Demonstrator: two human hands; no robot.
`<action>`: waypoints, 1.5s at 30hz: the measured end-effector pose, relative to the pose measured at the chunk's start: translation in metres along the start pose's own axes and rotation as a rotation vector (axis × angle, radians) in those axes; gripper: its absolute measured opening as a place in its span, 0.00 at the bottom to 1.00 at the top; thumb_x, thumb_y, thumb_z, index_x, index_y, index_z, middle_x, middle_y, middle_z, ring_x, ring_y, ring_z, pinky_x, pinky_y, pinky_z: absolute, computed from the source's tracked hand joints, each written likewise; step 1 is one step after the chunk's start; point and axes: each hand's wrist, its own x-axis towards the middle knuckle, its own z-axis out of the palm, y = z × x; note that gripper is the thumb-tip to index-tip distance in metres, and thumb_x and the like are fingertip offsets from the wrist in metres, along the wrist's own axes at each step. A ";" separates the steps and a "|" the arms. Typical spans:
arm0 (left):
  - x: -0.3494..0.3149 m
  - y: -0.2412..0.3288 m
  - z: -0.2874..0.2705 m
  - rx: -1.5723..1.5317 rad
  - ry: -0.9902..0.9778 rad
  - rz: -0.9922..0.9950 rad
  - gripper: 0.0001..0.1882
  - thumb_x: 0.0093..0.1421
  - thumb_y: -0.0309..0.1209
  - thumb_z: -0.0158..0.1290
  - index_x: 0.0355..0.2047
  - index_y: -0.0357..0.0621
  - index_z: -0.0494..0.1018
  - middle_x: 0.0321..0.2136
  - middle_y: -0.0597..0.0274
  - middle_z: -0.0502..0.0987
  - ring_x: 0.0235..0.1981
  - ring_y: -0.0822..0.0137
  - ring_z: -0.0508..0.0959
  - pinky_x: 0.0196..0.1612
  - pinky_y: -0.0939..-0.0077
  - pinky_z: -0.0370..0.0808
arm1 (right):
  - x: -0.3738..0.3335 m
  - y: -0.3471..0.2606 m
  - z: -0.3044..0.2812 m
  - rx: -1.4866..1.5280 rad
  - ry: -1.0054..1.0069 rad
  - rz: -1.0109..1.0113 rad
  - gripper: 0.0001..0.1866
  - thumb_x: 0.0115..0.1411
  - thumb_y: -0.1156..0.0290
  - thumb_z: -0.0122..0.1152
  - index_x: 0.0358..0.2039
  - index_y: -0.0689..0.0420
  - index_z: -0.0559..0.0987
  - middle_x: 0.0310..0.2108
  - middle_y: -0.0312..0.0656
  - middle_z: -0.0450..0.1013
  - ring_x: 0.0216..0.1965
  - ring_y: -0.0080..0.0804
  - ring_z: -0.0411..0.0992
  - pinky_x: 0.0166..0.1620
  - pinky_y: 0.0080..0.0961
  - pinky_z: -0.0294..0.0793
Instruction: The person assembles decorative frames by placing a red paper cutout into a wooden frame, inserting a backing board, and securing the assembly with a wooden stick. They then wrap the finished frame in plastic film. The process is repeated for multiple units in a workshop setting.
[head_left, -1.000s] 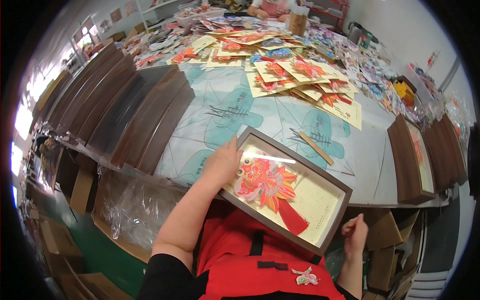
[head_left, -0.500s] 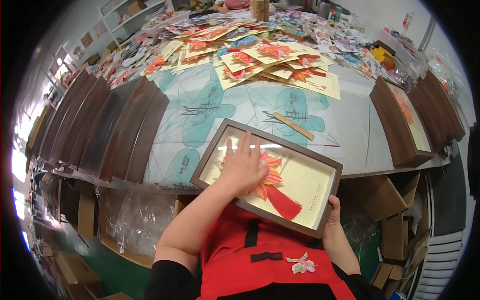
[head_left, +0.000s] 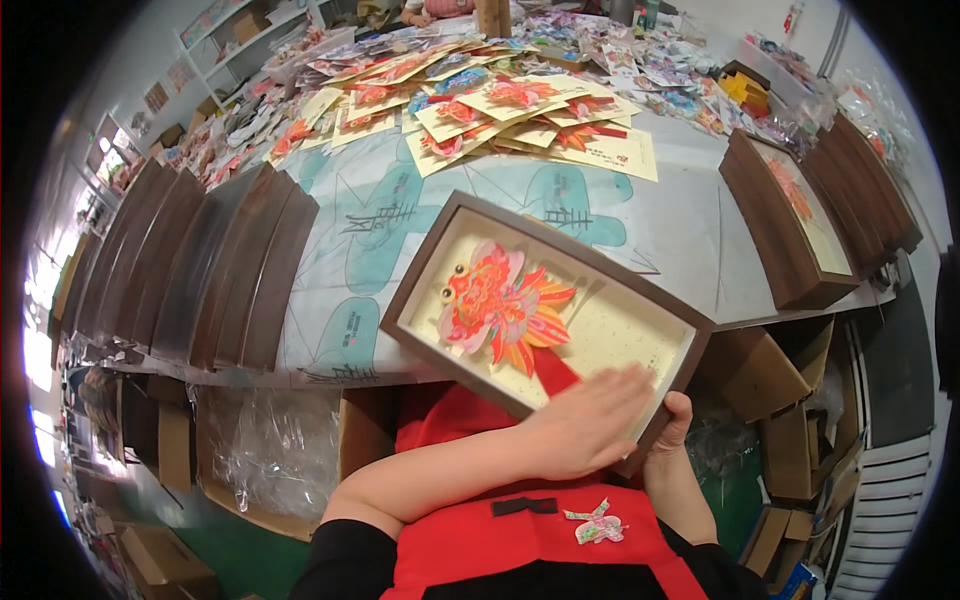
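A brown shadow-box picture frame [head_left: 576, 236] is tilted in front of me, with a paper goldfish [head_left: 497, 308] in orange, pink and red on its cream backing. My left hand [head_left: 592, 418] lies flat with fingers stretched out over the frame's lower right part, covering some of the goldfish's red tail. At the lower right corner, my right hand [head_left: 672, 438] grips the frame's edge, its thumb up along the side and the other fingers mostly hidden behind.
Dark brown frames [head_left: 235, 270] stand in a row at the left, with more frames [head_left: 770, 220] at the right. Cream goldfish cards [head_left: 530, 130] are heaped at the table's far side. Cardboard boxes [head_left: 265, 510] sit below the table edge. Another person [head_left: 440, 8] is across the table.
My left hand has slid from the frame's left part to its lower right, uncovering the goldfish. The frame has risen and tilted more, and the wooden strip on the table is now hidden.
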 end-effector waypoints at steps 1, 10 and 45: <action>-0.003 -0.005 -0.009 0.135 0.042 -0.129 0.37 0.56 0.44 0.54 0.60 0.34 0.58 0.62 0.41 0.56 0.65 0.49 0.55 0.65 0.52 0.52 | 0.003 -0.005 0.019 -0.039 0.036 -0.040 0.38 0.43 0.59 0.61 0.56 0.62 0.65 0.52 0.51 0.69 0.53 0.44 0.70 0.56 0.40 0.70; 0.022 -0.003 -0.017 0.390 0.094 0.052 0.40 0.51 0.47 0.58 0.59 0.41 0.61 0.59 0.52 0.64 0.63 0.53 0.60 0.64 0.46 0.52 | 0.015 -0.038 0.047 -0.192 0.085 -0.371 0.43 0.43 0.52 0.62 0.58 0.62 0.63 0.51 0.50 0.69 0.51 0.44 0.70 0.54 0.39 0.71; -0.224 -0.101 -0.073 0.365 1.019 -0.740 0.16 0.56 0.13 0.43 0.43 0.31 0.74 0.50 0.46 0.72 0.52 0.54 0.72 0.54 0.68 0.67 | 0.035 -0.399 -0.007 -0.978 1.157 -0.466 0.42 0.51 0.24 0.44 0.35 0.59 0.71 0.13 0.36 0.63 0.12 0.24 0.63 0.15 0.19 0.56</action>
